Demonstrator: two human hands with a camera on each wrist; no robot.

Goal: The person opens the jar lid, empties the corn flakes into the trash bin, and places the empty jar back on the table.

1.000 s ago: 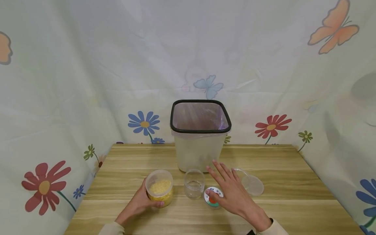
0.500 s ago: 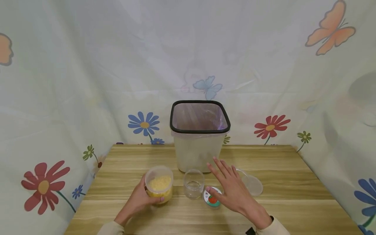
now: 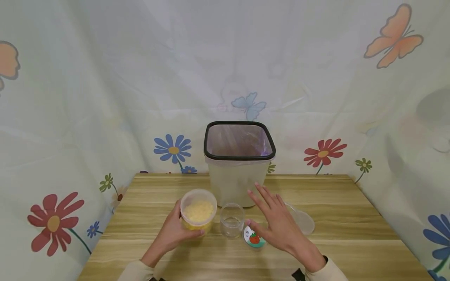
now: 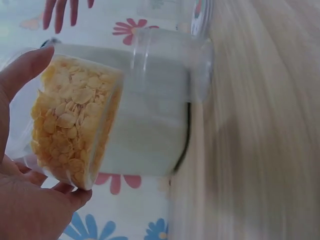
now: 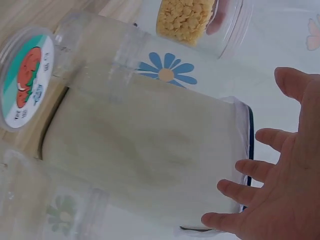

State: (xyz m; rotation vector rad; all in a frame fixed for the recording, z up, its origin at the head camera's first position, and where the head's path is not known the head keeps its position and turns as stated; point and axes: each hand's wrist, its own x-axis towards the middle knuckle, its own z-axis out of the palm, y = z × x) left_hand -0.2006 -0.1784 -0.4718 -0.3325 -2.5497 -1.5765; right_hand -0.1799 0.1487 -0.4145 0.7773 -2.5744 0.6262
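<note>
**Flake tub up off the counter, glass still empty**

The left hand point(image 3: 174, 234) is wrapped round the tub of yellow flakes point(image 3: 198, 212), fingers curled on its side, and the tub sits tipped a little and, by my eye, lifted just clear of the counter point(image 3: 351, 218). Its top is open; nothing has spilled out. The right hand point(image 3: 277, 226) hangs flat with fingers spread, gripping nothing, above the round lid with the tomato label point(image 3: 254, 238), which lies face up beside the empty clear glass point(image 3: 232, 219). The glass stands between tub and lid, just right of the tub. A second, clear lid point(image 3: 303, 220) rests behind the right hand. Further back stands the lined bin point(image 3: 240, 164), black rim up, against the flowered curtain point(image 3: 105, 97). So: tub opened and picked up; any pouring looks yet to come.
</note>
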